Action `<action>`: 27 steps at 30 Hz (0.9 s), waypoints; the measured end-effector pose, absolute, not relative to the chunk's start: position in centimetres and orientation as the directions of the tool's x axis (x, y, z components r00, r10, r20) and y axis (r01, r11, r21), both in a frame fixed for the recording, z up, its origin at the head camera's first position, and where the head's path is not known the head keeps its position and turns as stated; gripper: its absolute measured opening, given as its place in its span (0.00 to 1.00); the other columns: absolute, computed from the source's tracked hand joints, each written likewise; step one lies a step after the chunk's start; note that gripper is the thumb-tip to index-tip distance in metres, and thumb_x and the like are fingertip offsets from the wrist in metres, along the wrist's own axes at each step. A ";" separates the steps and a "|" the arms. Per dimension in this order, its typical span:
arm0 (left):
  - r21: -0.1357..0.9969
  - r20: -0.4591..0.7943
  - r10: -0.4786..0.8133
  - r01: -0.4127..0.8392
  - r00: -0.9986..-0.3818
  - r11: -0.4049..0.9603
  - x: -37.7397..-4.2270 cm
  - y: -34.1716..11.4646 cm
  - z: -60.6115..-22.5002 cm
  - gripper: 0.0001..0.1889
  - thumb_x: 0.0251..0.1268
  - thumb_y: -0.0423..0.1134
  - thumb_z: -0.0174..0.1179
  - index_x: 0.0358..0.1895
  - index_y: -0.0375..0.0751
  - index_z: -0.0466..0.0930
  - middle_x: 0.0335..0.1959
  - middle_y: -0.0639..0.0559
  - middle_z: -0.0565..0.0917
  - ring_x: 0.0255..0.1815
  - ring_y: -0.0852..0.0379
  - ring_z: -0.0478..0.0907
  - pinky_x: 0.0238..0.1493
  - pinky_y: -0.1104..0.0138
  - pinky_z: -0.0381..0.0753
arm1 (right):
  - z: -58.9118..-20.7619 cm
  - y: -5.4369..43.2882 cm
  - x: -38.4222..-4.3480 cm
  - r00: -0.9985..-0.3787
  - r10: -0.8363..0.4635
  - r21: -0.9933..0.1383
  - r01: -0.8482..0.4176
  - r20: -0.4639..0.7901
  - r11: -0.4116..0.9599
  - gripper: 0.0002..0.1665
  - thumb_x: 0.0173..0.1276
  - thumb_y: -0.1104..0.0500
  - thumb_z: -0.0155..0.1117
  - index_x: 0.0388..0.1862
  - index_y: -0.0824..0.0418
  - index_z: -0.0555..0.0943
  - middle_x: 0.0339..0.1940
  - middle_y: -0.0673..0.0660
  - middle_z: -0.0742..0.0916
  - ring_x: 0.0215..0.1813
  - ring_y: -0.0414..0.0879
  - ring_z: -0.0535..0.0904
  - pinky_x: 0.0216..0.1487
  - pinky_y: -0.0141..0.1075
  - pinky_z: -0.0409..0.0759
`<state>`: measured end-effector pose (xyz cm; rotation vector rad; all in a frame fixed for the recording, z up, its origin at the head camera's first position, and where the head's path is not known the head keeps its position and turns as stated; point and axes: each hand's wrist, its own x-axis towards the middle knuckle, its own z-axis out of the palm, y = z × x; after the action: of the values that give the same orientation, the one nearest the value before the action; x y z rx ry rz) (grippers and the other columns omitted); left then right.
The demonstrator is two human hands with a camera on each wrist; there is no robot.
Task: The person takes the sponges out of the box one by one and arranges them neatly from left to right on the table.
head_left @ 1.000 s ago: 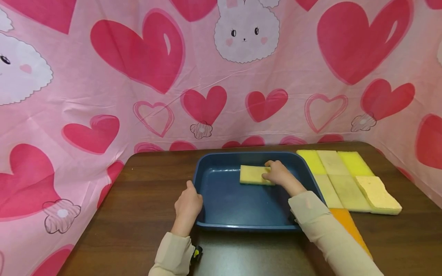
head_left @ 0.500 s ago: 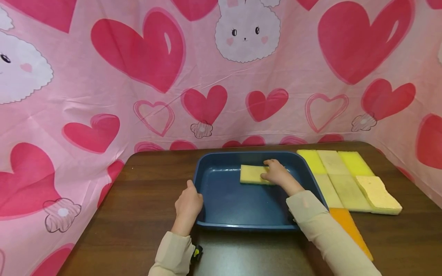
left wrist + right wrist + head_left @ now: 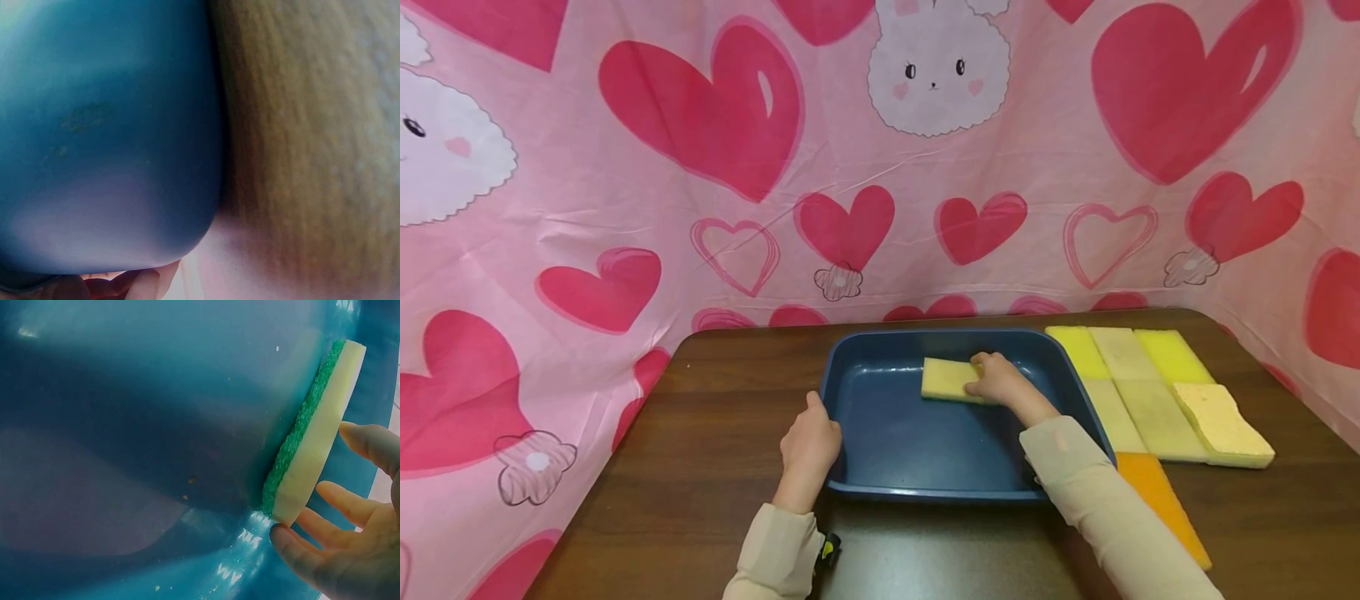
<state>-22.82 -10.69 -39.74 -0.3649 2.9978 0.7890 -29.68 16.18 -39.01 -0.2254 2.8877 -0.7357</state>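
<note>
A deep blue rectangular tray (image 3: 895, 454) stands on the wooden table. My left hand (image 3: 811, 446) grips its left rim; in the left wrist view the fingers (image 3: 145, 284) show at the tray's edge. Inside, toward the back, my right hand (image 3: 1006, 387) holds the right end of a sponge (image 3: 946, 379), thumb on the near long side and fingers on the far one. The right wrist view shows the sponge (image 3: 317, 439) with its green scouring layer down against the tray and pale yellow foam up, the fingertips touching the foam.
Right of the tray, several yellow sponges (image 3: 1157, 412) lie side by side, with a wavy-edged one (image 3: 1221, 418) on top. An orange sponge (image 3: 1165, 504) lies nearer, partly under the right sleeve (image 3: 1112, 508). A pink heart-patterned cloth (image 3: 842, 142) hangs behind the table.
My right hand and forearm have shifted slightly left on the sponge. The left hand, the tray and the sponges at the right stay in place.
</note>
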 end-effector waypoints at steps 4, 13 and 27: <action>0.480 -0.084 -0.218 -0.231 -0.972 0.846 -22.8 -10.6 -39.7 0.28 0.63 0.33 0.49 0.66 0.28 0.58 0.42 0.31 0.83 0.35 0.41 0.82 0.30 0.53 0.75 | -39.1 16.3 -29.5 -0.976 -0.178 -0.496 -0.093 -0.126 0.863 0.36 0.58 0.57 0.64 0.61 0.76 0.69 0.55 0.77 0.75 0.55 0.64 0.72 0.60 0.55 0.70; 0.479 -0.087 -0.229 -0.242 -0.970 0.844 -22.8 -10.6 -39.8 0.26 0.63 0.34 0.48 0.64 0.28 0.60 0.43 0.31 0.83 0.36 0.40 0.82 0.31 0.51 0.76 | -39.0 16.4 -29.5 -0.966 -0.198 -0.451 -0.104 -0.167 0.887 0.39 0.57 0.53 0.64 0.63 0.76 0.68 0.54 0.74 0.76 0.53 0.62 0.68 0.57 0.57 0.69; 0.476 -0.093 -0.231 -0.247 -0.968 0.844 -22.9 -10.7 -39.9 0.26 0.63 0.33 0.49 0.65 0.29 0.59 0.42 0.32 0.83 0.34 0.42 0.81 0.29 0.54 0.75 | -38.7 16.3 -29.3 -0.949 -0.188 -0.448 -0.057 -0.254 0.892 0.40 0.57 0.50 0.64 0.63 0.73 0.69 0.51 0.71 0.75 0.51 0.60 0.68 0.53 0.54 0.70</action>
<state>-22.94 -10.65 -39.85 -0.3877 2.9862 0.7773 -29.29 16.27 -38.72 -0.1833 2.7674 -0.6425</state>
